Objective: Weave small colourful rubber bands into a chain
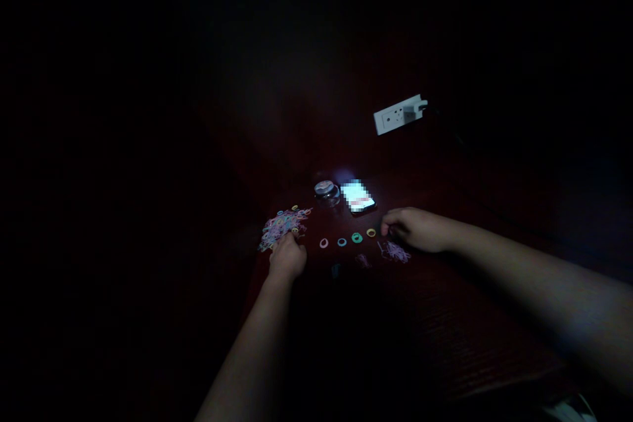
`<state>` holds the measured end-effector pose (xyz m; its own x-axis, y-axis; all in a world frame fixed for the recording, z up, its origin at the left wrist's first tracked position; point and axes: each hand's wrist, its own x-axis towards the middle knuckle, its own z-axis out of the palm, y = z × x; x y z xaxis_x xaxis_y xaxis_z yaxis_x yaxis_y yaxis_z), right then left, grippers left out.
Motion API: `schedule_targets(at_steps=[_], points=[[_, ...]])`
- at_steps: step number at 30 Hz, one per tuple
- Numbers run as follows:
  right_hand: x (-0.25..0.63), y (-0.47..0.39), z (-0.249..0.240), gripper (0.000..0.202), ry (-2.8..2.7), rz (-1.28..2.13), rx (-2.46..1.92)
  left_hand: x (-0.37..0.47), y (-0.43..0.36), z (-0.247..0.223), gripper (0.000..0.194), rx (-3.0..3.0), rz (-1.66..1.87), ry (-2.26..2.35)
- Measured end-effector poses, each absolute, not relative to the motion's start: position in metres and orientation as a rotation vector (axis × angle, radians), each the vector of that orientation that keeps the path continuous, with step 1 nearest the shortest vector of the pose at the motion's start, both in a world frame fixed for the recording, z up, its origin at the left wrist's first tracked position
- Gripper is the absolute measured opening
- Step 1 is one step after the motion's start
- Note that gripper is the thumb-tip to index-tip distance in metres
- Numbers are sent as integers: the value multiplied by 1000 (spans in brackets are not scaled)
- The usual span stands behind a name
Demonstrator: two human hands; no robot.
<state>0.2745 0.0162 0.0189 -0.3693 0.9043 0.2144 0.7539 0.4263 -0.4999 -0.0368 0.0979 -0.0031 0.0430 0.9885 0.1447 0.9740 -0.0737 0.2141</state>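
My left hand (288,257) is at the near edge of a pile of small coloured elastic bands (281,225), its fingers bent down into it. The fingertips are largely hidden. To the right, my right hand (418,229) rests low over the table with its fingers curled; whatever is in them is lost in shadow. Between the hands lies a row of small rings: pink (324,243), blue (341,242), green (357,237) and yellow (371,233). The yellow one is closest to my right hand. Just below that hand sits a small heap of purple bands (395,252).
A lit phone (358,196) lies behind the rings, beside a round lidded jar (326,190). Fainter small clumps, one pinkish (363,261) and one teal (336,270), lie nearer me. A white socket strip (399,115) with a plug is at the back. The surroundings are very dark.
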Motion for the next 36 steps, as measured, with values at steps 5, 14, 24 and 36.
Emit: schedule_targets(at_steps=[5,14,24,36], points=[[264,13,16,29,-2267,399,-1329,-33,95,1,44,2271,414,2109],[262,11,15,35,-2340,332,-1329,-33,94,0,46,2297,357,2065],[259,8,21,31,-2343,421,-1313,-33,96,-1,45,2306,408,2050],[261,7,23,37,-2398,523,-1271,-33,96,-1,39,2310,448,2018]])
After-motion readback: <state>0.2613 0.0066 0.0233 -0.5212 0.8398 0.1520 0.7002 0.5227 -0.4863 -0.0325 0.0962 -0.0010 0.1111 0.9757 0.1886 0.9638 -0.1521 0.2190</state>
